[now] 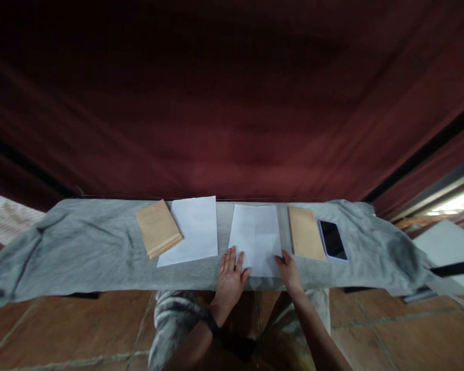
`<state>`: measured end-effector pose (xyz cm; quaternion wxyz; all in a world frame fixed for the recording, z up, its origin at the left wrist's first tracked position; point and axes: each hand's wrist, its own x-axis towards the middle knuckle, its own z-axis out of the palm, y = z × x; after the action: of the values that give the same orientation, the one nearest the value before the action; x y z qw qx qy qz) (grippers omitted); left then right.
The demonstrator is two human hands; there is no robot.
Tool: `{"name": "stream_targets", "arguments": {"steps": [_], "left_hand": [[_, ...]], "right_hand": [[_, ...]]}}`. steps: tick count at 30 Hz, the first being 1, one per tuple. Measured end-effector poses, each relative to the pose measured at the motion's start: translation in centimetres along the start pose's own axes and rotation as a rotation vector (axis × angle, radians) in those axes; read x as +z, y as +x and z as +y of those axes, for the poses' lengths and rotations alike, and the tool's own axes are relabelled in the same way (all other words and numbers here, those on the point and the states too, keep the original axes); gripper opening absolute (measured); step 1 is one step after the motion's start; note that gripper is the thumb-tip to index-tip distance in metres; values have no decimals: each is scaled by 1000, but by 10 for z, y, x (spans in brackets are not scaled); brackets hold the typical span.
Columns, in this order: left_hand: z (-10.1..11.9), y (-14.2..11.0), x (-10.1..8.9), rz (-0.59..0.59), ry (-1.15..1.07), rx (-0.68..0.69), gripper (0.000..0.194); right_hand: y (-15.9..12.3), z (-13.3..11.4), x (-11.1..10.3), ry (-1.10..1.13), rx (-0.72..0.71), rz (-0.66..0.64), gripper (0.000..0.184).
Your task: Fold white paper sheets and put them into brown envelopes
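Note:
A white sheet of paper (pixel 255 232) with a faint lengthwise crease lies in front of me on a grey cloth. My left hand (pixel 231 275) rests flat at its lower left edge, fingers stretched out and partly on the cloth. At the lower right edge, my right hand (pixel 288 269) has thumb and fingers closed on the paper's border. Just right of that hand is a brown paper envelope (pixel 307 233). To the left lie more white paper (pixel 197 229) and a stack of brown envelopes (pixel 158 226) overlapping its corner.
A smartphone (pixel 333 240) with a dark screen lies right of the envelope. The grey cloth (pixel 100 242) covers the narrow table and is wrinkled at both ends. A dark red fabric wall (pixel 232 129) rises behind the far edge. Tiled floor (pixel 112 330) shows below.

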<state>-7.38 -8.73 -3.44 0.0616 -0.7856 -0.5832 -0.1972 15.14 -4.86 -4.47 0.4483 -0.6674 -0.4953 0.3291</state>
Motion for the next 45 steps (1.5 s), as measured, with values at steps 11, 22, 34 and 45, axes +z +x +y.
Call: {"name": "stream_targets", "arguments": {"steps": [11, 22, 34, 45], "left_hand": [[17, -13, -9, -80, 46, 16, 50], [10, -9, -4, -99, 61, 42, 50], [17, 19, 4, -67, -39, 76, 56], [20, 109, 48, -183, -41, 81, 56]], "right_hand": [[19, 2, -11, -211, -65, 0, 34], [-18, -10, -13, -902, -223, 56, 39], [-17, -29, 24, -915, -512, -89, 50], [-18, -20, 33, -932, -518, -29, 49]]}}
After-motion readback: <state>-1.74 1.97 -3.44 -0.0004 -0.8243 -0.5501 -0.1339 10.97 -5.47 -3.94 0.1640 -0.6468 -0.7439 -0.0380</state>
